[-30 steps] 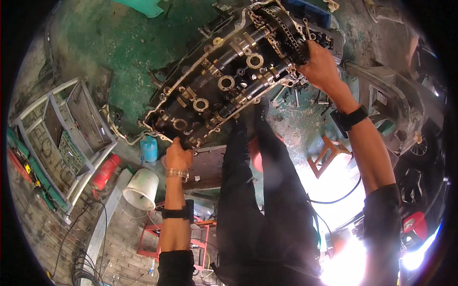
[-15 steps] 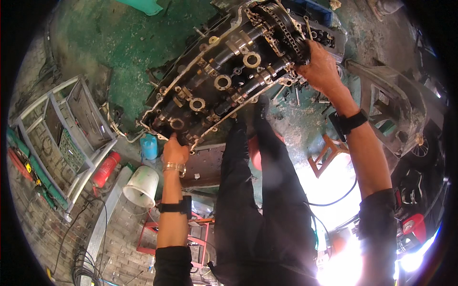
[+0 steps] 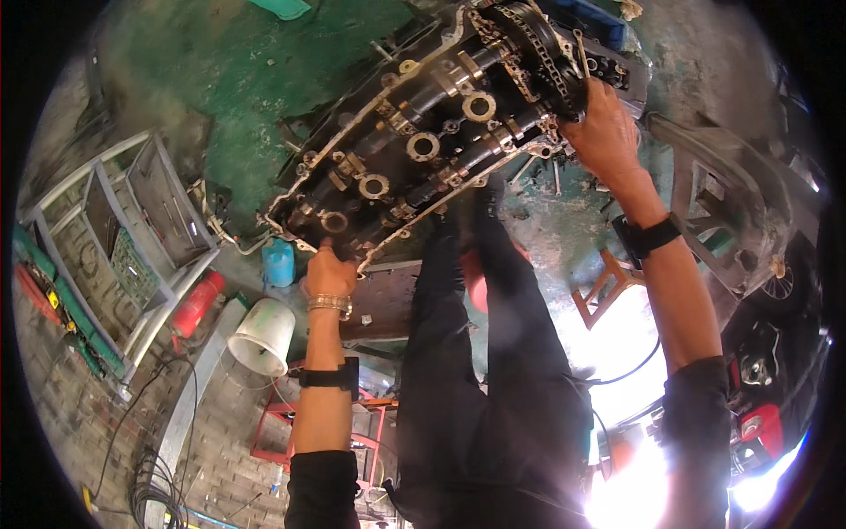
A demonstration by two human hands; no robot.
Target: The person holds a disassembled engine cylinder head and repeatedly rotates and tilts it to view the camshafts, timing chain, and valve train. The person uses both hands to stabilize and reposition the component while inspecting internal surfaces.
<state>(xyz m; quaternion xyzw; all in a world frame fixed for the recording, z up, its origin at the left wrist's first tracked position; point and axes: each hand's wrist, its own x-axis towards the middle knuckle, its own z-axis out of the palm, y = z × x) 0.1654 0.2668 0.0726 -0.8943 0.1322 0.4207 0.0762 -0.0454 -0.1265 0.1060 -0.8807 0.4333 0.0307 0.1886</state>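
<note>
An oily engine cylinder head with its camshafts exposed lies slantwise in front of me, from lower left to upper right. A timing chain runs over a sprocket at its far right end. My left hand is closed on the near left end, with its fingertips hidden by the edge. At the other end, my right hand grips the casting beside the chain, its fingers partly out of sight. A spanner-like metal tool stands up just beyond the right hand.
On the left are a metal frame rack, a red fire extinguisher, a white bucket and a blue container. A wooden stool frame and a large grey metal part stand on the right. My legs are below the cylinder head.
The cylinder head has shifted slightly to the right, and both hands have moved with it, keeping their hold. The view has also moved a little.
</note>
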